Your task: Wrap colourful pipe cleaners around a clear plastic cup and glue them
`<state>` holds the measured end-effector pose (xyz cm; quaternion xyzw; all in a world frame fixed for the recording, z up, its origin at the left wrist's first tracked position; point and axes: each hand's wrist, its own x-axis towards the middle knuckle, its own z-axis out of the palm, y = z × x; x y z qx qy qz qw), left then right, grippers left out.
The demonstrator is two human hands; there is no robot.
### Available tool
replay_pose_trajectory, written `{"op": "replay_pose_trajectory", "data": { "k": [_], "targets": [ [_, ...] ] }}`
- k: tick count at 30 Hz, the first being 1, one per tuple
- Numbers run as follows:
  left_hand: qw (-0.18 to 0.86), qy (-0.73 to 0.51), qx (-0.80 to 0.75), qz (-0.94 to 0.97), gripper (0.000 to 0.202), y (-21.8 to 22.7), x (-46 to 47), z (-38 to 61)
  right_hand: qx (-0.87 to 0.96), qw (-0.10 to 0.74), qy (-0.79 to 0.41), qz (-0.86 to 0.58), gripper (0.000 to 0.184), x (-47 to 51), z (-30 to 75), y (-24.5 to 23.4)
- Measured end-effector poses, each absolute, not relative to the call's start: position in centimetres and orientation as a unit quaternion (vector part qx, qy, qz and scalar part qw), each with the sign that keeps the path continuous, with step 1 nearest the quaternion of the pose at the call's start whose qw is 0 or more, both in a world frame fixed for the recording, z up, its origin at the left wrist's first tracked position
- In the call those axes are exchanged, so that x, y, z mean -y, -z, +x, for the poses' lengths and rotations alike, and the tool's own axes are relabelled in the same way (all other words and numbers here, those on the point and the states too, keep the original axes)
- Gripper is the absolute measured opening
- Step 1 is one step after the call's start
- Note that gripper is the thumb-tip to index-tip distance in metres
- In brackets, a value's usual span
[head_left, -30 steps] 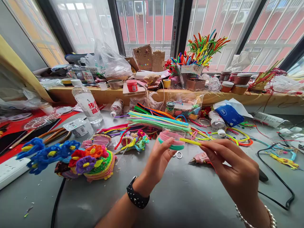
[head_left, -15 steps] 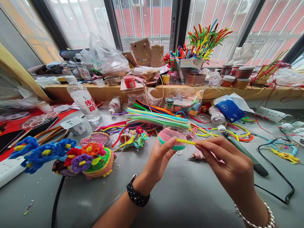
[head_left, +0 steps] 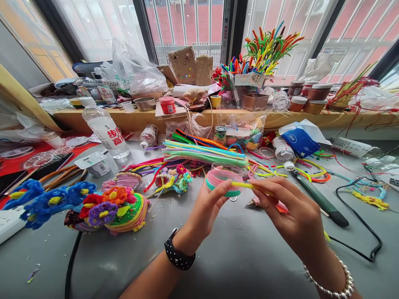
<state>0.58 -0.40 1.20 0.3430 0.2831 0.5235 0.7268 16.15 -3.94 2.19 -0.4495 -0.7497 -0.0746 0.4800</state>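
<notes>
My left hand (head_left: 212,201) is closed around a small clear cup (head_left: 231,167) in the middle of the view. Pink and teal pipe cleaners (head_left: 218,176) wrap round its side. The left thumb presses one end of a yellow pipe cleaner (head_left: 242,185) against the wrapped side. Just right of the cup, the fingertips of my right hand (head_left: 289,211) pinch that yellow pipe cleaner, which runs straight between both hands. Its further length is mostly hidden by the right hand. Behind those fingers lies a pink object with a metal tip (head_left: 253,202), partly covered.
A bundle of pastel pipe cleaners (head_left: 205,153) lies behind the cup. Pipe-cleaner flowers (head_left: 102,211) fill the left, near a water bottle (head_left: 106,128). At right are a long green tool (head_left: 318,199), a black cable (head_left: 358,211) and a blue packet (head_left: 301,141).
My right hand has moved slightly left, nearer the cup, so less yellow pipe cleaner shows between the hands. My left hand keeps its hold on the cup. The whole view has shifted a little.
</notes>
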Motion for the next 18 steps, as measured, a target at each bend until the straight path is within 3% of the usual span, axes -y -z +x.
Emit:
{"op": "replay_pose_trajectory", "data": {
  "k": [4,9,18],
  "targets": [
    [0.719,-0.528,-0.285,0.351,0.042,-1.2,0.6,0.7,0.758,0.474,0.073,-0.443,0.020,3.8,15.6,-2.0],
    [0.713,-0.521,-0.283,0.374,0.037,-1.1,0.9,0.9,0.755,0.472,0.117,-0.440,0.014,3.9,15.0,-2.1],
    [0.680,-0.535,-0.336,0.373,0.054,-1.0,1.0,1.2,0.742,0.473,0.130,-0.457,0.009,4.0,14.7,-2.1]
  ]
}}
